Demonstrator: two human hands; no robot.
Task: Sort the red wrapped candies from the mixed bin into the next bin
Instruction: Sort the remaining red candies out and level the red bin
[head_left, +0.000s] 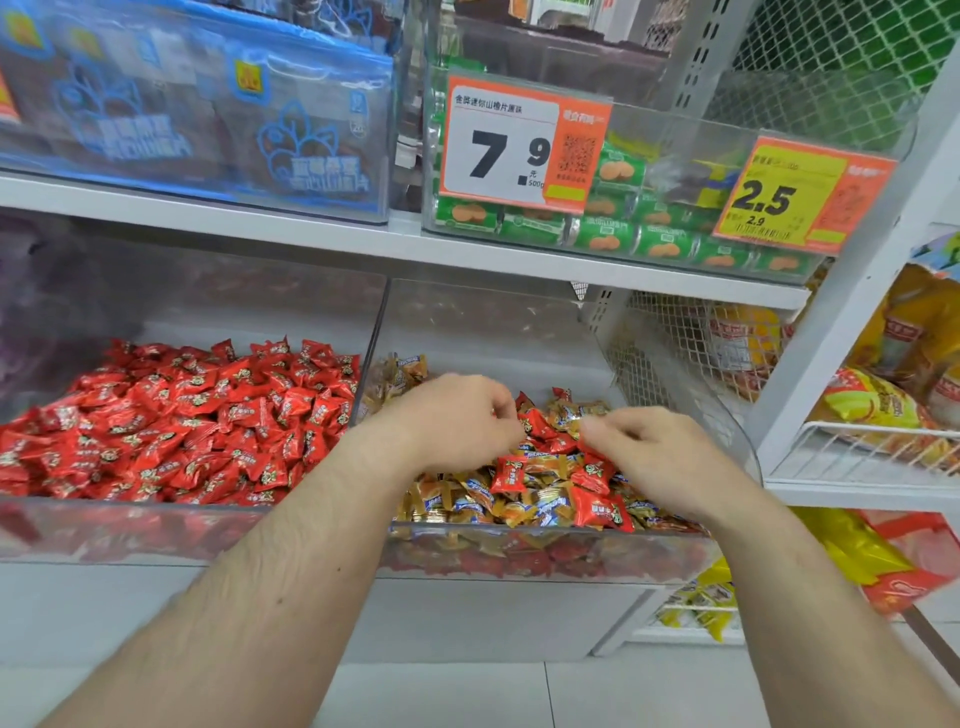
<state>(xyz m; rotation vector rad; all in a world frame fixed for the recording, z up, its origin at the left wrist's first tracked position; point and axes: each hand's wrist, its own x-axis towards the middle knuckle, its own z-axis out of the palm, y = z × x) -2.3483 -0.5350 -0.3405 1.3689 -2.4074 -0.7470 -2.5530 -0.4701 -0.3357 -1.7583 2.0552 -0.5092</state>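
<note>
So we're standing at the shelf with both forearms reaching in over the clear front lip of the mixed bin (545, 535). Closest to us along that lip, red candies (592, 506) are sitting loose on top of the gold-and-blue wrapped ones (467, 501), and another red one (509, 474) is lying between our hands.

Handling-wise, we're guessing these are featherlight, with crinkly, slick film wrappers around a hard centre. Nothing fragile, but they're probably going to slide off each other, so pinching the body or a crimped wrapper end looks like the way to go.

Our left hand (457, 421) is hovering knuckles-up with fingers curled under; they're looking pinched against a red candy at the fingertips, but we honestly can't tell if it's holding one. Our right hand (660, 457) is curled loosely too, fingertips dipping toward the red cluster (540, 423) in the middle of the pile; its grip is blurry, so no call there either.

Further left, the next bin (130, 512) is already sitting heaped with red candies (208, 415), just beside the mixed one.
</note>
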